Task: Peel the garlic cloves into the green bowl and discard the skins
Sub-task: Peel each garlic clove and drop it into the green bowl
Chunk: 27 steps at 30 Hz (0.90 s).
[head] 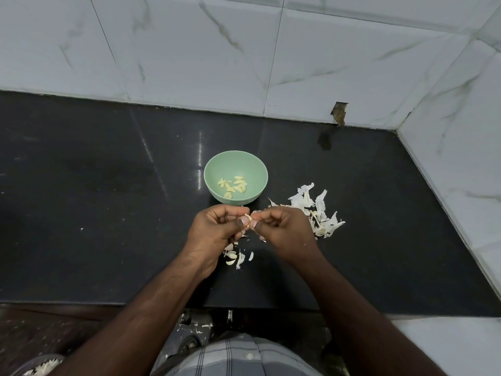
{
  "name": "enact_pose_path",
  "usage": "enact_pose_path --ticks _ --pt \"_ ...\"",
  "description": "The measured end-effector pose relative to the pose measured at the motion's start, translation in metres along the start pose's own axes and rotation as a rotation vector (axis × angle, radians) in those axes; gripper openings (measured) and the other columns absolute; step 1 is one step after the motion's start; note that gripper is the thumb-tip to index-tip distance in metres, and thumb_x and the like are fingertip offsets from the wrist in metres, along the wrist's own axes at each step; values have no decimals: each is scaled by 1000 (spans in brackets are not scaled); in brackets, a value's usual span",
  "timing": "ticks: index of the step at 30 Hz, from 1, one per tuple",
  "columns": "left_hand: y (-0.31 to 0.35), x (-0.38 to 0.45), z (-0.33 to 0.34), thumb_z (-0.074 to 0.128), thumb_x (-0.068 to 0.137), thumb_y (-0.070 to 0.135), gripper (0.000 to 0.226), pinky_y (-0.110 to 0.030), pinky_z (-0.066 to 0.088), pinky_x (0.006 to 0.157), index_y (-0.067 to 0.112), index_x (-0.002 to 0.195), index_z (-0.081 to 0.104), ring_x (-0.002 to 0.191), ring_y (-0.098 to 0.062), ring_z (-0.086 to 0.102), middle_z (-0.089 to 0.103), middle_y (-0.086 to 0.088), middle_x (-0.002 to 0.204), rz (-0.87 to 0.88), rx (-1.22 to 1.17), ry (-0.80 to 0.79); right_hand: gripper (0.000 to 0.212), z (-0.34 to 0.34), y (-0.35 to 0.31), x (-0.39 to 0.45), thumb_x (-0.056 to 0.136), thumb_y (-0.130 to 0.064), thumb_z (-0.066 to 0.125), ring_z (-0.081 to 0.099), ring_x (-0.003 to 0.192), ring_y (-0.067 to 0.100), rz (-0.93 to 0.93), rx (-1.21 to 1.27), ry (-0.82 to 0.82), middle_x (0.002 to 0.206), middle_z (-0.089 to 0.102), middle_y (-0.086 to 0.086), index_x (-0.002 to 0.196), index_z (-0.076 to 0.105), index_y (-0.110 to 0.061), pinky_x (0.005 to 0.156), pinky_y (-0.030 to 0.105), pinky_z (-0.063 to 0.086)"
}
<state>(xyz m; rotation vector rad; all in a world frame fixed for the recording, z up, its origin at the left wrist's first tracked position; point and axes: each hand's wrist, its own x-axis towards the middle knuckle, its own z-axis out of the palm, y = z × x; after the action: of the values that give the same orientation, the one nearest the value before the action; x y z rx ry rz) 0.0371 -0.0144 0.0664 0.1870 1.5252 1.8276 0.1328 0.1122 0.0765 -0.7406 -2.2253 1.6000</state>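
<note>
Garlic clove (247, 221) mostly behind fingers (244, 220)

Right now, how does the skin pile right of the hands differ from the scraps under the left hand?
The right skin pile is larger, with long papery strips; the near scraps are fewer and shorter. The right pile lies beside the right hand and right of the green bowl; the near scraps lie closer to the person, partly hidden by the left hand. Both are whitish and lie loose on the black counter.
</note>
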Motion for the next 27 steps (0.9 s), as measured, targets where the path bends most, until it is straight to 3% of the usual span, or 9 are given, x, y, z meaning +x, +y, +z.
enact_pose_path --ticks 9,16,21,27 --pt "-3 0 -1 71 86 -7 12 -21 57 66 1 94 73 72 -18 65 73 -13 78 65 75 1 17 4 3 2 78 -9 78 67 63 6 59 24 22 71 74 -4 80 74 -25 70 36 57" --pt "-6 0 -1 71 86 -5 14 -19 53 63 4 97 74 67 -8 66 73 -6 76 98 114 -13 12 6 4 2 77 -11 74 59 59 7 37 -24 31 69 71 1 85 73 -19 60 29 50" --pt "-6 1 -3 70 87 -5 17 -20 56 66 4 101 74 75 -12 69 74 -8 82 58 48 -7 17 1 3 2 81 -8 77 68 73 2 20 -16 5 81 74 -4 95 75 -19 71 19 54" --pt "-7 0 -2 71 86 -4 18 -22 56 68 7 100 77 75 -16 67 75 -12 85 64 86 -11 24 -1 -1 1 78 1 75 69 72 5 47 -12 -8 76 74 -6 87 74 -21 74 27 57"
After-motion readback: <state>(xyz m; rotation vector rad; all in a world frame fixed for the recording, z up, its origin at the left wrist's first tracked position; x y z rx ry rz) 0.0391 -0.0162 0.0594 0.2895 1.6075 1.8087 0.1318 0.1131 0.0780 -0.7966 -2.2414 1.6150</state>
